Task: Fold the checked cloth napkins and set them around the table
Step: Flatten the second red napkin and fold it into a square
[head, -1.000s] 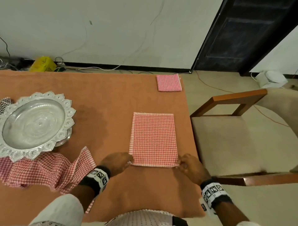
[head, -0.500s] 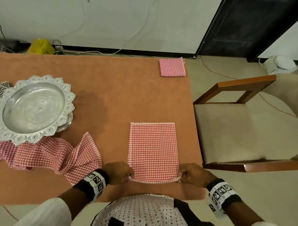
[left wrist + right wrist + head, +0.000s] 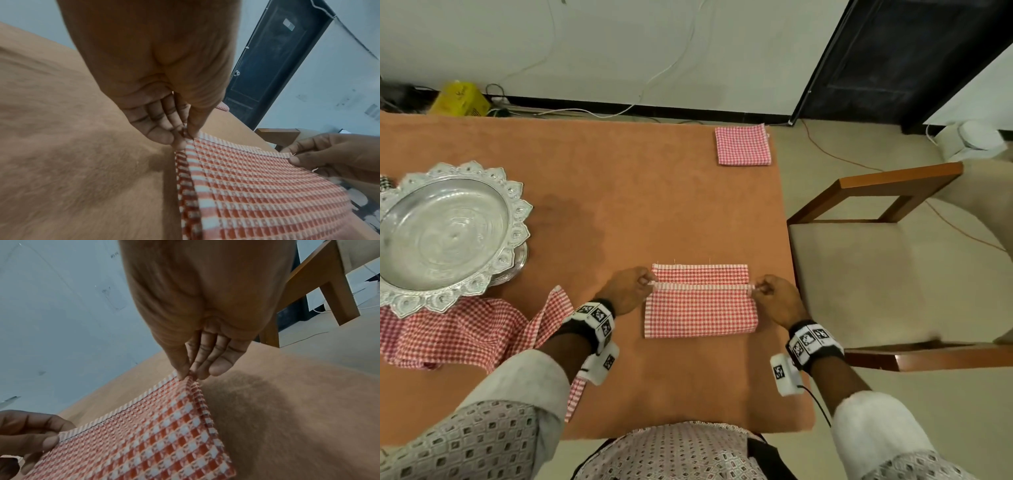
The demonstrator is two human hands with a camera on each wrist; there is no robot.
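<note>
Left hand grip pinches napkin corner at 9 o'clock; right hand grip pinches corner at 3 o'clock, above bench

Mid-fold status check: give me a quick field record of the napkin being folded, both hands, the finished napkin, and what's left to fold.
napkin in work: red-and-white checked cloth napkin, near edge lifted and carried toward the far edge, a strip of the lower layer not yet covered
left hand: pinches the lifted edge's left corner
right hand: pinches the right corner
finished: small folded checked napkin at the far right corner of the orange-brown table
left to fold: crumpled checked cloth partly under the ornate silver metal tray
</note>
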